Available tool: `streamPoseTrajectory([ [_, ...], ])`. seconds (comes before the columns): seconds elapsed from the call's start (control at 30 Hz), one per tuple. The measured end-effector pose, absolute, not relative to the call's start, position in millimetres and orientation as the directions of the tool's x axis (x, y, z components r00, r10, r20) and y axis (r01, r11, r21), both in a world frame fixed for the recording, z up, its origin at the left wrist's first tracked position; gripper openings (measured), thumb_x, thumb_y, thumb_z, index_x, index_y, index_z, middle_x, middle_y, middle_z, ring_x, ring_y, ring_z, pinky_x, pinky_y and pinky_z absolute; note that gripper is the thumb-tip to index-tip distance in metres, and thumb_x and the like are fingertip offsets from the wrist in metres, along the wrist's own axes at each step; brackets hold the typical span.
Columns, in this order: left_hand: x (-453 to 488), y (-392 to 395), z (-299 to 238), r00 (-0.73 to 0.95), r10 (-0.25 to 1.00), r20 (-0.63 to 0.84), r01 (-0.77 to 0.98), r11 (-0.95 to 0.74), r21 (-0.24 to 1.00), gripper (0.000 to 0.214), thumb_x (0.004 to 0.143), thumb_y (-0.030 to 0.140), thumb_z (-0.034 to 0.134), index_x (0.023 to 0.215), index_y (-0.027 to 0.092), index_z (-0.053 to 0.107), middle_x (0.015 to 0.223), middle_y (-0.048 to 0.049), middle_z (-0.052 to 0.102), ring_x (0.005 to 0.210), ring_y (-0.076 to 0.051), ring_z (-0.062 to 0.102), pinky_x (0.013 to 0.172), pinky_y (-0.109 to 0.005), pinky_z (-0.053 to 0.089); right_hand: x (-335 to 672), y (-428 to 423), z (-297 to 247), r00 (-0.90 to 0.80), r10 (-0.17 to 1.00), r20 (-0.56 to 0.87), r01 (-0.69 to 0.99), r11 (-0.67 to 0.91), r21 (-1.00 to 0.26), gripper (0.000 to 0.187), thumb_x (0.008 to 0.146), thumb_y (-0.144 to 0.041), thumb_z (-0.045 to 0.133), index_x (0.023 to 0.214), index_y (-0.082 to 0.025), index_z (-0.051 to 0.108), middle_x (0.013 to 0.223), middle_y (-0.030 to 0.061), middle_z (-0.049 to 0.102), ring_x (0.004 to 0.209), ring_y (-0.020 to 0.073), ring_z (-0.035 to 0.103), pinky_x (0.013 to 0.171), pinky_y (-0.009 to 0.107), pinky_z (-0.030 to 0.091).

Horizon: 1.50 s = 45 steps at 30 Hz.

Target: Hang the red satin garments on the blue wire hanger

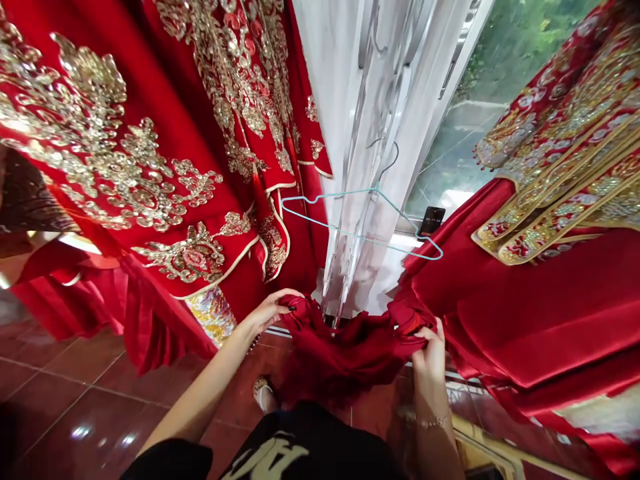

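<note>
A dark red garment (345, 353) is stretched between my two hands, its gathered top edge sagging in the middle. My left hand (273, 310) is closed on its left end, fingers over the bunched cloth. At the right end my right hand (431, 343) grips the cloth, thumb and fingers pinched on it. What kind of garment it is, I cannot tell. Above it, apart from both hands, a light blue wire hanger (363, 193) hangs with no clothing on it.
Red gowns with gold embroidery (195, 257) hang on the left. A red skirt (500, 300) and a beaded jacket (550, 173) hang on the right. A phone (433, 220) stands by the window (450, 147). Metal rack posts (357, 153) rise before white curtains. The floor (90, 413) is tiled.
</note>
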State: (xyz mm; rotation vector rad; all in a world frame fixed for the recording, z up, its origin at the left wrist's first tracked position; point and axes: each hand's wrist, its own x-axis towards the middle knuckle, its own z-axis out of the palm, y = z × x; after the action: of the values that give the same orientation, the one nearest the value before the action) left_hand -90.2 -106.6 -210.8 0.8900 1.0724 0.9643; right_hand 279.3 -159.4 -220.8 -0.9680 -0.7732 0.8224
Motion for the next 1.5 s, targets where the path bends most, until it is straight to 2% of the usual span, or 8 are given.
streamPoseTrajectory([
  [0.1,-79.9,-125.2,-227.6,0.241,0.922,-0.303,-0.248,0.361,0.899,0.046,0.056,0.01,0.085,0.101,0.015,0.073,0.108,-0.009,0.075,0.096,-0.023,0.071,0.081,-0.03,0.056,278.8,-158.7,-224.0,0.513,0.858,0.031,-0.386,0.263,-0.884,0.025,0.057,-0.016,0.065,0.079,-0.024,0.054,0.066,-0.0087,0.058,0.055,0.0096,0.05,0.055,0.024,0.044],
  [0.2,-67.8,-139.3,-240.0,0.222,0.933,-0.284,-0.304,0.344,0.888,0.046,0.056,0.01,0.084,0.101,0.016,0.077,0.113,-0.0086,0.076,0.103,-0.023,0.069,0.089,-0.029,0.053,277.8,-159.1,-222.4,0.549,0.835,-0.036,-0.44,0.252,-0.862,0.029,0.05,-0.015,0.063,0.076,-0.022,0.052,0.063,-0.0107,0.056,0.053,0.0069,0.046,0.051,0.019,0.037],
  [0.37,-54.5,-154.0,-253.6,0.208,0.928,-0.309,-0.446,0.371,0.815,0.05,0.058,0.014,0.074,0.108,0.02,0.077,0.121,-0.0083,0.075,0.107,-0.027,0.069,0.086,-0.03,0.053,272.7,-165.5,-219.1,0.527,0.85,-0.022,-0.424,0.241,-0.873,0.028,0.048,-0.013,0.062,0.072,-0.021,0.051,0.061,-0.0106,0.055,0.052,0.0061,0.045,0.052,0.019,0.036],
  [0.6,-49.1,-161.1,-262.4,0.162,0.95,-0.268,-0.457,0.313,0.833,0.056,0.063,0.017,0.075,0.119,0.02,0.074,0.124,-0.0093,0.074,0.109,-0.027,0.07,0.09,-0.032,0.055,261.3,-169.6,-221.1,0.477,0.878,-0.045,-0.419,0.182,-0.889,0.027,0.046,-0.013,0.06,0.071,-0.021,0.052,0.059,-0.0099,0.055,0.052,0.0066,0.046,0.051,0.019,0.038],
  [0.97,-46.7,-164.6,-274.2,0.163,0.941,-0.297,-0.502,0.338,0.796,0.054,0.058,0.016,0.082,0.112,0.017,0.076,0.123,-0.0106,0.074,0.122,-0.029,0.064,0.111,-0.037,0.043,253.4,-174.7,-232.9,0.501,0.865,-0.037,-0.418,0.205,-0.885,0.026,0.05,-0.014,0.059,0.072,-0.022,0.049,0.06,-0.0102,0.053,0.053,0.0066,0.046,0.052,0.019,0.04],
  [1.17,-32.9,-155.2,-280.3,0.103,0.948,-0.302,-0.437,0.316,0.842,0.038,0.052,0.012,0.088,0.088,0.016,0.079,0.105,-0.0069,0.077,0.104,-0.024,0.069,0.104,-0.034,0.046,257.2,-178.8,-230.1,0.548,0.835,-0.042,-0.42,0.231,-0.878,0.028,0.05,-0.012,0.058,0.074,-0.022,0.049,0.063,-0.0102,0.054,0.053,0.006,0.046,0.052,0.018,0.04],
  [1.37,-24.1,-147.7,-268.6,0.217,0.933,-0.286,-0.497,0.358,0.79,0.043,0.057,0.014,0.081,0.1,0.016,0.078,0.115,-0.0092,0.075,0.116,-0.028,0.066,0.11,-0.038,0.043,258.5,-185.0,-226.4,0.573,0.815,-0.084,-0.447,0.225,-0.866,0.03,0.051,-0.011,0.059,0.078,-0.022,0.052,0.066,-0.0096,0.058,0.055,0.0067,0.048,0.054,0.019,0.041],
  [1.5,-25.8,-148.3,-268.7,0.192,0.935,-0.297,-0.472,0.353,0.808,0.049,0.056,0.016,0.086,0.105,0.018,0.078,0.118,-0.0095,0.075,0.118,-0.029,0.066,0.11,-0.039,0.043,256.6,-182.7,-230.0,0.571,0.816,-0.094,-0.458,0.221,-0.861,0.03,0.051,-0.011,0.06,0.077,-0.022,0.052,0.065,-0.0094,0.057,0.055,0.0076,0.048,0.054,0.021,0.042],
])
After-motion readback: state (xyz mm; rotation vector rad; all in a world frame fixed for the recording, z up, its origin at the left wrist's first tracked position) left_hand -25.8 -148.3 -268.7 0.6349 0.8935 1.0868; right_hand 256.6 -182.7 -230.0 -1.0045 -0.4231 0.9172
